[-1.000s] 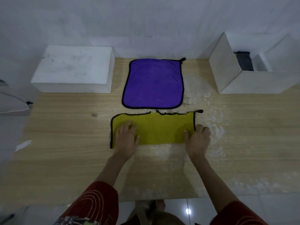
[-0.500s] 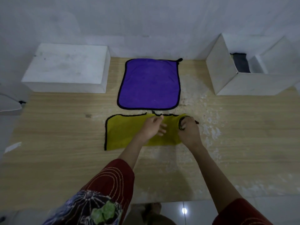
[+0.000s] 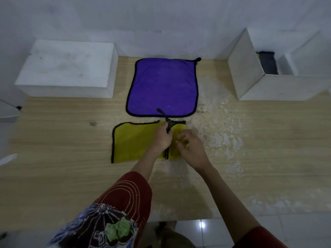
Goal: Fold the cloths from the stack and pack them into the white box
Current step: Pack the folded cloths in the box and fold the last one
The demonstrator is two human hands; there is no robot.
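one yellow cloth lies long axis left-right, black-trimmed, right end folded in; your left hand pinches that edge, your right hand curls there, grip unclear.

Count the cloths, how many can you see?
3: a purple cloth on the table, a half-folded yellow cloth in front of it, a dark cloth inside the white box; more may be hidden there.

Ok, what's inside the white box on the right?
A dark cloth shows inside the white box. The box's near wall hides its floor and anything lower down.
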